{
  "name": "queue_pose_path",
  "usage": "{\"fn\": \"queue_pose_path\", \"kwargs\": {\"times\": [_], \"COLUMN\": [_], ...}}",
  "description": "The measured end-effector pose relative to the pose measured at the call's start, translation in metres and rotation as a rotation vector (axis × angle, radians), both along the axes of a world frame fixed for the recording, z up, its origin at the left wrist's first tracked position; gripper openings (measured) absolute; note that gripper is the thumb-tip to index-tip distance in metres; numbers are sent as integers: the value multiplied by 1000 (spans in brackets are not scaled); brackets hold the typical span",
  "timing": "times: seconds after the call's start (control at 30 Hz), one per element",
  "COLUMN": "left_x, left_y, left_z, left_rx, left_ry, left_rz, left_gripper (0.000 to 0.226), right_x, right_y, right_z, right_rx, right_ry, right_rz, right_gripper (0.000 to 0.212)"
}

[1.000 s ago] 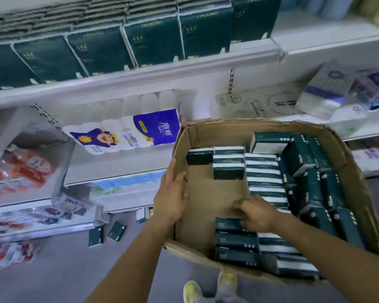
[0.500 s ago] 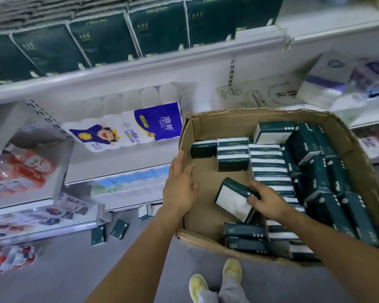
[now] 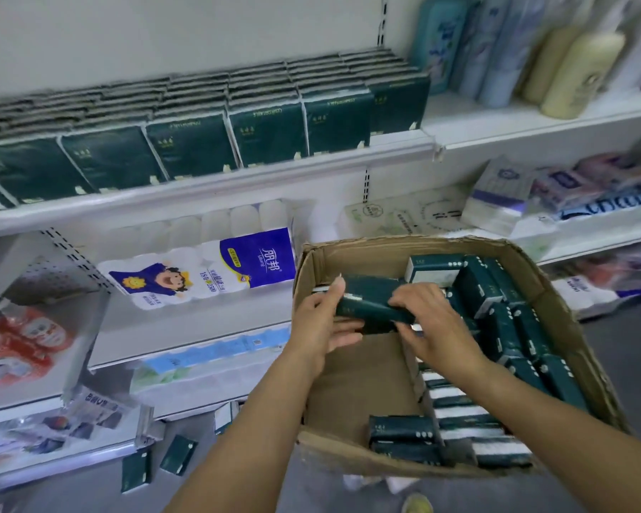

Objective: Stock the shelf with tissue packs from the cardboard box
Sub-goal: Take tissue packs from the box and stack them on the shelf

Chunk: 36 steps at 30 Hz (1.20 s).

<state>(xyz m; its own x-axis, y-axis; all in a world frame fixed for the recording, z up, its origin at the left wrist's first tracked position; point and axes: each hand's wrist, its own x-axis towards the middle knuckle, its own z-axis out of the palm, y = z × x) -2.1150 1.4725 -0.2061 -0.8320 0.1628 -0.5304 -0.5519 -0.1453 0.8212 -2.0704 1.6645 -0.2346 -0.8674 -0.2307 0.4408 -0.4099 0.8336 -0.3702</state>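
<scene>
tissue pack (image 3: 371, 309) is a dark green brick with small pale print on its edge, held over the bare floor of the cardboard box (image 3: 348, 451). left hand (image 3: 322, 323) grips its left end, thumb on top, fingers below. right hand (image 3: 433, 327) curls over the right end. loose packs (image 3: 496, 301) of the same green fill the box's right side, and bigger green bundles (image 3: 267, 138) line the shelf (image 3: 237, 178) above.
</scene>
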Motion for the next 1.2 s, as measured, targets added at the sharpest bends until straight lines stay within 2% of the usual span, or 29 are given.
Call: {"fn": "queue_pose_path", "kwargs": {"times": [0.07, 0.17, 0.3, 0.4, 0.6, 0.67, 0.8, 0.87, 0.93, 1.03, 1.2], "left_x": [-5, -16, -29, -41, -80, -97, -137, -155, -173, -192, -202], "left_y": [2, 3, 12, 29, 67, 80, 89, 89, 88, 84, 84], "left_z": [6, 14, 25, 34, 62, 74, 102, 115, 125, 131, 128], "left_rx": [47, 44, 19, 14, -61, -228, -783, -991, -1191, -1405, -1503], "left_ry": [34, 141, 264, 335, 489, 630, 1056, 1191, 1213, 1136, 1066], "left_rz": [57, 50, -26, -50, -100, -81, 48, 61, 34, -68, -136], "left_gripper": [56, 57, 51, 47, 43, 40, 44, 50, 61, 68, 70], "right_x": [-3, -9, -37, -67, -119, -138, -179, -199, -216, -238, -264], "right_y": [4, 10, 21, 44, 90, 103, 125, 134, 139, 139, 131], "right_z": [8, 22, 50, 70, 100, 113, 147, 162, 173, 179, 166], "right_rx": [27, -71, -611, -854, -979, -993, -948, -894, -846, -815, -739], "right_ry": [71, 31, -247, -442, -547, -492, -294, -207, -149, -136, -242], "right_rz": [56, -46, -299, -254, -134, -127, -109, -112, -113, -114, -121], "right_gripper": [43, 56, 56, 46, 16, 15, 21, 22, 24, 27, 26]}}
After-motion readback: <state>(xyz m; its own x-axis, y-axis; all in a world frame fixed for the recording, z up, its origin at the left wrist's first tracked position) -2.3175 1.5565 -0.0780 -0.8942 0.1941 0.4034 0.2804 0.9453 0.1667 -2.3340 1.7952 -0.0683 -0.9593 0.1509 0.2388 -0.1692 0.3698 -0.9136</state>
